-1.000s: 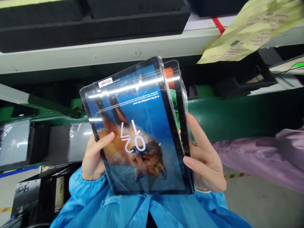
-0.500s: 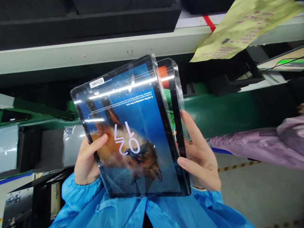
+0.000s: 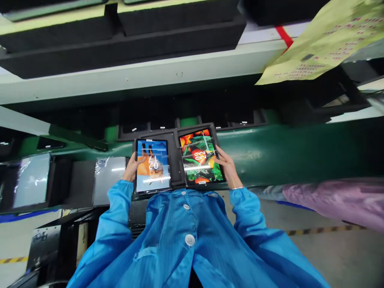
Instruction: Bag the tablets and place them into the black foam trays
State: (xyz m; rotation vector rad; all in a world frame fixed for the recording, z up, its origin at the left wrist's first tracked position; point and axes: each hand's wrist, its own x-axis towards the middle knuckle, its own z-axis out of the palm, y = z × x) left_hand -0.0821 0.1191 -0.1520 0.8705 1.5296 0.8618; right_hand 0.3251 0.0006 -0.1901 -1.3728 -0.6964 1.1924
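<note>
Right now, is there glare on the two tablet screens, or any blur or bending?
Head view: white light streaks cross the left tablet and the right tablet, yet both pictures are legible; the shelf edge bows from the wide lens; no clear blur.

The left tablet (image 3: 153, 166) showed big white numbers, upside down: "17" and "02". The right tablet (image 3: 201, 160) had white numbers too, but they were too blurry to read. The red marks on the yellow sheet (image 3: 324, 40) were too small to read.
</note>
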